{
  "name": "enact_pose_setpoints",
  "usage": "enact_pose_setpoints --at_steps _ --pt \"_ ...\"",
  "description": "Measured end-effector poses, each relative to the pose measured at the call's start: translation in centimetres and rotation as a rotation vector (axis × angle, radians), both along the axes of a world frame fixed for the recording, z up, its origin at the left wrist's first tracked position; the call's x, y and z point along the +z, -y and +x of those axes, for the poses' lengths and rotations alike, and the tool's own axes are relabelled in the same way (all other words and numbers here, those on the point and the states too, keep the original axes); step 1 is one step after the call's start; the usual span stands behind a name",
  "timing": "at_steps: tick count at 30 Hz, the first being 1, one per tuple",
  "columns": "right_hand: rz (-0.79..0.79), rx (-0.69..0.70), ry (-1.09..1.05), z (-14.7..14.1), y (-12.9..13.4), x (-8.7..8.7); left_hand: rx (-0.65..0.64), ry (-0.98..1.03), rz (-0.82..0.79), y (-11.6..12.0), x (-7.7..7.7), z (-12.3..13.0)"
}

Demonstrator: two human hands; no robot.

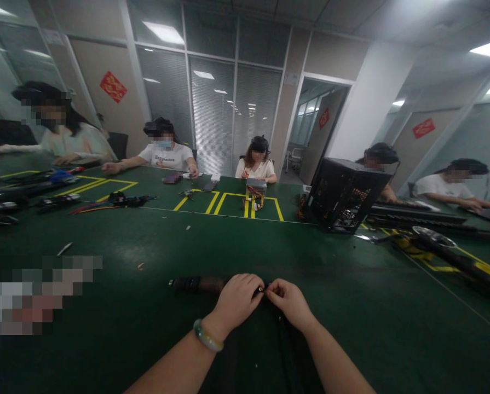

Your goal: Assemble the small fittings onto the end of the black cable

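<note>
A dark cylindrical tool (203, 284) with a metal tip at its left end lies across the green table. My left hand (240, 298), with a bangle on the wrist, is wrapped over the tool's right part. Close beside it, my right hand (289, 301) has its thumb and fingers pinched at the tool's right end, by a small ring-like end. What the right fingertips hold is too small to make out. A dark cable or strap (284, 342) runs down from there toward the near edge, between my forearms.
On the green table (154, 339), a black computer case (345, 194) stands back right. A grey box with coloured wires (255, 189) sits at the centre back. Cables (117, 200) lie back left, black parts (466, 262) at the right. Several people sit across the table.
</note>
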State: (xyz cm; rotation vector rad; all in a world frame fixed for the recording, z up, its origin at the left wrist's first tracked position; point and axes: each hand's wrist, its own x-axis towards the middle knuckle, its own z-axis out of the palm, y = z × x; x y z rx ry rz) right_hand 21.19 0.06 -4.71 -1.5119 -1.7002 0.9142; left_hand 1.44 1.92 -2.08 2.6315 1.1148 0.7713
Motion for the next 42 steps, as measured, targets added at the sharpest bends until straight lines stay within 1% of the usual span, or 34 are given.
enact_pose_setpoints --at_steps 5,15,20,31,34,37,42 --pt "0.023 0.008 0.017 -0.1 0.3 0.5 -0.007 0.001 0.012 0.3 0.5 0.1" --pt "0.03 0.02 0.028 0.0 0.2 0.6 -0.002 0.003 0.014 0.3 0.1 0.1" --pt "0.05 0.019 0.037 0.0 0.3 0.8 0.009 0.006 0.017 0.3 0.1 0.2" --pt "0.028 0.026 0.05 0.0 0.7 1.4 0.017 0.011 0.032 0.5 0.1 0.2" --pt "0.032 0.026 0.048 0.1 0.6 1.2 0.007 -0.006 0.068 0.6 0.4 0.2" --pt "0.058 0.028 0.051 0.2 0.3 0.6 0.008 -0.028 0.107 0.6 0.5 0.2" --pt "0.042 0.044 0.042 0.3 0.1 -0.1 0.029 -0.036 0.15 0.6 0.4 0.2"
